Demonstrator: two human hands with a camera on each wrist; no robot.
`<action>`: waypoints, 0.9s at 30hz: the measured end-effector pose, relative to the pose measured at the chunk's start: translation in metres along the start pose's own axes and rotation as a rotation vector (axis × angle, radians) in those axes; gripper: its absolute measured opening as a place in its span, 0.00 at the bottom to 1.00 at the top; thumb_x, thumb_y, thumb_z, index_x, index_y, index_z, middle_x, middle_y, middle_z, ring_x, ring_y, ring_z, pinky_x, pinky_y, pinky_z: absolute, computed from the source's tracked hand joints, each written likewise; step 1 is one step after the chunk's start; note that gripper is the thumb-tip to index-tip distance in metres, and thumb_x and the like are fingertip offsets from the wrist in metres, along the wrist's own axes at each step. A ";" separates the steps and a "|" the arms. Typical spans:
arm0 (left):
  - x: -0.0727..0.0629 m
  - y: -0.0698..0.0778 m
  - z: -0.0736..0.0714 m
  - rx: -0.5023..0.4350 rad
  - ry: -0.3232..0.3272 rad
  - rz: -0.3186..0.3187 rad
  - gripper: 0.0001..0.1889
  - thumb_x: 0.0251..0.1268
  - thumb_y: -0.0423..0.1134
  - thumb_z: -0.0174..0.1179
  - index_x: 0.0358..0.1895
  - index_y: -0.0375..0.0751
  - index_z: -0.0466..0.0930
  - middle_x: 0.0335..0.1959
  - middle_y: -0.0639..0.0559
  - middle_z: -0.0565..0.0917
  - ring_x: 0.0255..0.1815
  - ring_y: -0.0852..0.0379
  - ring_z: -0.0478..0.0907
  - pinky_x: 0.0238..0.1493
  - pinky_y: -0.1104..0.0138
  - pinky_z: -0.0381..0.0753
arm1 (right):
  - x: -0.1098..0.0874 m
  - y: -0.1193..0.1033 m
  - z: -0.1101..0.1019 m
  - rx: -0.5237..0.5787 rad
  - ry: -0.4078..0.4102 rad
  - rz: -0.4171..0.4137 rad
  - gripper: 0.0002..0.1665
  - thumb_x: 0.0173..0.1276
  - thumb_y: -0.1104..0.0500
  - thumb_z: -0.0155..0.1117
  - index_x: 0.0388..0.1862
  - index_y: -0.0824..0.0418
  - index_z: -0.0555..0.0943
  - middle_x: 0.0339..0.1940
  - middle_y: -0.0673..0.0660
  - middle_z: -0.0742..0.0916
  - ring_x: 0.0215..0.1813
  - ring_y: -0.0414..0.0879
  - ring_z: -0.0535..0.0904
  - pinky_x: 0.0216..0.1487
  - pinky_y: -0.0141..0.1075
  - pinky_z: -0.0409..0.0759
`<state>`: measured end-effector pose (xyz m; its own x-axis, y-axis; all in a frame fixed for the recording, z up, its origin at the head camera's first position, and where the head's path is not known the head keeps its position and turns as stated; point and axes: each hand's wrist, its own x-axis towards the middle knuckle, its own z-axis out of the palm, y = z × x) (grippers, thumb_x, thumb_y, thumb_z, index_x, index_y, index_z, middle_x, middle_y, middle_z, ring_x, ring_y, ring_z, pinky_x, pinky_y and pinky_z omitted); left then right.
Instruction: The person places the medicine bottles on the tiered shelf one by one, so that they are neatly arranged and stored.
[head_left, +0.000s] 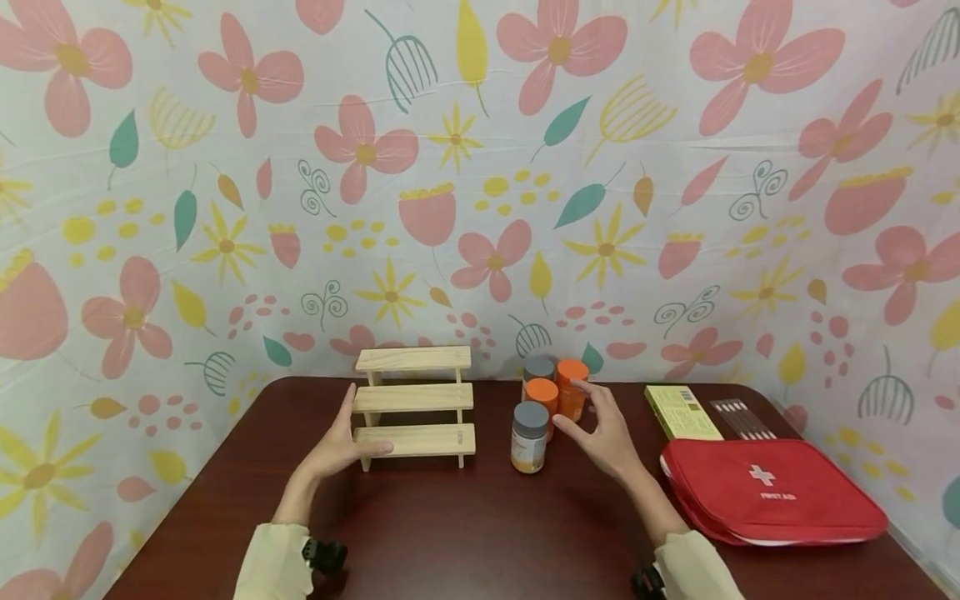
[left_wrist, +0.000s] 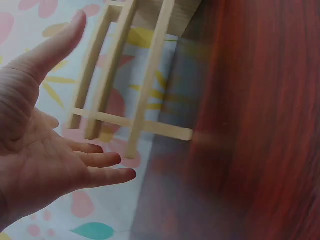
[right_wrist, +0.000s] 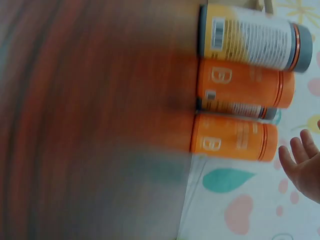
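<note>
A three-step wooden display rack [head_left: 414, 440] stands on the table. Beside its left end is my left hand [head_left: 337, 450], thumb and fingers spread, holding nothing. In the left wrist view, the fingers [left_wrist: 102, 176] reach towards the ends of the rack's slats [left_wrist: 112, 70]; contact is unclear. Right of the rack, several supplement bottles stand close together: a grey-capped one [head_left: 529, 450] in front, an orange one [head_left: 542, 392] behind it, another grey-capped one [head_left: 538, 367] and an orange one [right_wrist: 227, 137] at the back. My right hand [head_left: 609, 433] hovers by the bottles' right side, fingers loosely bent, gripping nothing.
At the right of the dark wooden table [head_left: 465, 533] lies a red first aid pouch [head_left: 780, 492]. Behind it are a yellow-green box [head_left: 681, 412] and a clear pack of cotton swabs [head_left: 741, 418]. A flower-patterned cloth [head_left: 480, 167] hangs along the table's back edge.
</note>
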<state>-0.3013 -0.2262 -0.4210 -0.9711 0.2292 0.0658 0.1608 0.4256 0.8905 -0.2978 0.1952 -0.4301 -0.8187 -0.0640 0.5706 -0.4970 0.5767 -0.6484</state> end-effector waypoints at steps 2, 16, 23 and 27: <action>0.004 -0.007 0.004 -0.031 0.005 -0.005 0.69 0.50 0.39 0.75 0.78 0.47 0.19 0.80 0.36 0.29 0.80 0.34 0.36 0.74 0.38 0.47 | 0.001 -0.002 0.005 0.023 -0.007 0.001 0.38 0.60 0.58 0.72 0.67 0.65 0.69 0.61 0.66 0.75 0.61 0.60 0.71 0.57 0.53 0.73; 0.006 -0.036 0.017 -0.163 0.104 -0.041 0.62 0.53 0.35 0.73 0.80 0.56 0.30 0.79 0.33 0.42 0.78 0.32 0.45 0.67 0.37 0.62 | 0.005 -0.009 0.023 0.076 -0.077 0.099 0.38 0.61 0.55 0.72 0.69 0.59 0.68 0.59 0.66 0.72 0.59 0.61 0.70 0.59 0.59 0.72; 0.008 -0.047 0.016 -0.206 0.119 -0.010 0.57 0.55 0.34 0.71 0.80 0.59 0.38 0.78 0.36 0.53 0.71 0.34 0.63 0.58 0.52 0.75 | 0.013 -0.002 0.023 0.109 -0.063 0.156 0.36 0.66 0.55 0.68 0.70 0.63 0.67 0.63 0.66 0.70 0.62 0.61 0.70 0.61 0.58 0.72; 0.007 -0.055 0.015 -0.232 0.107 0.021 0.55 0.57 0.34 0.69 0.79 0.62 0.38 0.79 0.37 0.51 0.75 0.34 0.57 0.65 0.46 0.69 | 0.018 0.003 0.022 0.116 -0.061 0.176 0.34 0.69 0.55 0.64 0.70 0.64 0.66 0.64 0.66 0.71 0.64 0.61 0.69 0.62 0.58 0.71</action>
<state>-0.3140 -0.2356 -0.4765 -0.9831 0.1370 0.1216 0.1484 0.2063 0.9672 -0.3199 0.1781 -0.4329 -0.9102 -0.0219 0.4137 -0.3713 0.4859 -0.7912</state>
